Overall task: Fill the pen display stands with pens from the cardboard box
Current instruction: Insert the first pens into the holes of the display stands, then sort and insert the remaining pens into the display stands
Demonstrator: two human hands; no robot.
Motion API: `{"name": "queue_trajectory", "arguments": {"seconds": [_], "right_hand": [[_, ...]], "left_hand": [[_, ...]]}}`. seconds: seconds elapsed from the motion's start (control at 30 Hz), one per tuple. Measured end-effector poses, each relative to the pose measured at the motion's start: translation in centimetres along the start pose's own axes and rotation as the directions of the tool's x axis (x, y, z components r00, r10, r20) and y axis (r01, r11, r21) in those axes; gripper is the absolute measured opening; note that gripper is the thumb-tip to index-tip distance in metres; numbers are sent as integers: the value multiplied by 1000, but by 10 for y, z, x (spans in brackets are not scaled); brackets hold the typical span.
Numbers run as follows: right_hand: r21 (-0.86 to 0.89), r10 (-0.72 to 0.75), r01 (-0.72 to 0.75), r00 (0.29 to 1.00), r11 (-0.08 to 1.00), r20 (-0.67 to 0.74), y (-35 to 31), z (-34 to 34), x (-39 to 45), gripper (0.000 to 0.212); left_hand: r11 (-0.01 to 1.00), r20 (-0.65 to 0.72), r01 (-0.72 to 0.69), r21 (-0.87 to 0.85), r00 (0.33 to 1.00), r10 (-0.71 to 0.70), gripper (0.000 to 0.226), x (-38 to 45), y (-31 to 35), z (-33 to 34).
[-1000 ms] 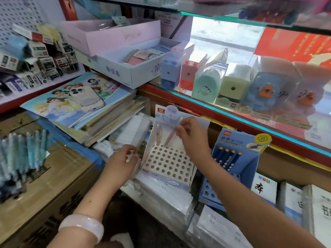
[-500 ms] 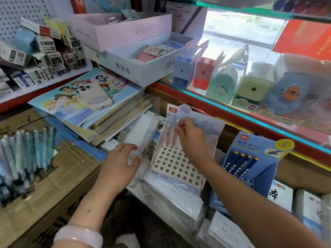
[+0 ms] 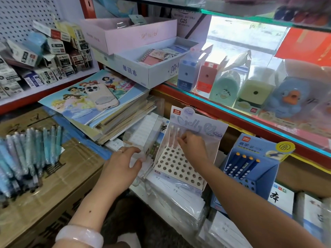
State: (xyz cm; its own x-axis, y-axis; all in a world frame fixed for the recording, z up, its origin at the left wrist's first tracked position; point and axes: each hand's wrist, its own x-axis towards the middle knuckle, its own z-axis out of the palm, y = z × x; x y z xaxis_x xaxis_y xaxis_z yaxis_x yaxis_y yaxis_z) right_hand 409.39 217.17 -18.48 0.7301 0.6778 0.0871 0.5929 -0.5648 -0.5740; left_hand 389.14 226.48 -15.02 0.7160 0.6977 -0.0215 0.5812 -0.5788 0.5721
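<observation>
A white pen display stand (image 3: 179, 169) with a grid of round holes and a "Jelly" backing card sits on stacked notebooks at centre. Two pale pens (image 3: 174, 138) stand upright in its back row. My right hand (image 3: 192, 145) pinches a pen at the back row, fingers closed on it. To the stand's left, my left hand (image 3: 123, 163) grips a clear plastic pen box (image 3: 148, 140). A bundle of light-blue pens (image 3: 26, 158) lies on the cardboard box (image 3: 59, 190) at the left. A blue display stand (image 3: 250, 169) holding several dark blue pens stands to the right.
A phone (image 3: 101, 96) lies on a stack of picture books (image 3: 107, 111) behind my left hand. Pencil sharpeners (image 3: 223, 86) line the glass shelf with its red edge (image 3: 232, 115) above the stands. Wrapped notebooks (image 3: 179, 203) fill the lower shelf.
My right hand has lowered from the backing card to the back row, where two pens now stand upright. My left hand stays on the clear box.
</observation>
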Motion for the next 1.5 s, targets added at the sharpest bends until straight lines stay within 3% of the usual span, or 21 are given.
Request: {"name": "queue_trajectory", "arguments": {"seconds": [0.1, 0.23, 0.37, 0.47, 0.57, 0.73, 0.97, 1.2, 1.5], "right_hand": [[-47, 2, -3, 1000, 999, -22, -3, -9, -10, 17], [54, -110, 113, 992, 992, -61, -36, -28, -20, 13], [215, -222, 202, 972, 956, 74, -100, -32, -21, 28], [177, -351, 325, 924, 929, 148, -150, -17, -20, 36], [150, -459, 434, 849, 888, 263, -198, 7, -24, 39], [103, -614, 639, 664, 762, 427, -273, 57, -36, 46], [119, -678, 736, 532, 667, 507, -344, 124, -50, 46], [129, -673, 755, 476, 643, 565, -360, 155, -51, 53], [115, -671, 753, 493, 648, 553, -359, 161, -43, 51]], "left_hand": [[1000, -23, -14, 2, 1000, 14, 33, -5, 1, -5], [997, -78, -24, -72, 997, 18, 32, -12, 9, -22], [987, -157, 17, -157, 987, -42, 32, -14, 16, -57], [995, -201, 53, -82, 977, -68, 34, -22, -5, -92], [984, -241, 178, -17, 954, -177, 36, -43, -47, -127], [907, -300, 420, 32, 870, -392, 33, -89, -131, -171], [755, -395, 652, -70, 677, -621, 35, -127, -217, -201], [627, -325, 759, -177, 556, -765, 46, -124, -261, -191], [517, -275, 830, -208, 457, -846, 59, -87, -284, -183]]}}
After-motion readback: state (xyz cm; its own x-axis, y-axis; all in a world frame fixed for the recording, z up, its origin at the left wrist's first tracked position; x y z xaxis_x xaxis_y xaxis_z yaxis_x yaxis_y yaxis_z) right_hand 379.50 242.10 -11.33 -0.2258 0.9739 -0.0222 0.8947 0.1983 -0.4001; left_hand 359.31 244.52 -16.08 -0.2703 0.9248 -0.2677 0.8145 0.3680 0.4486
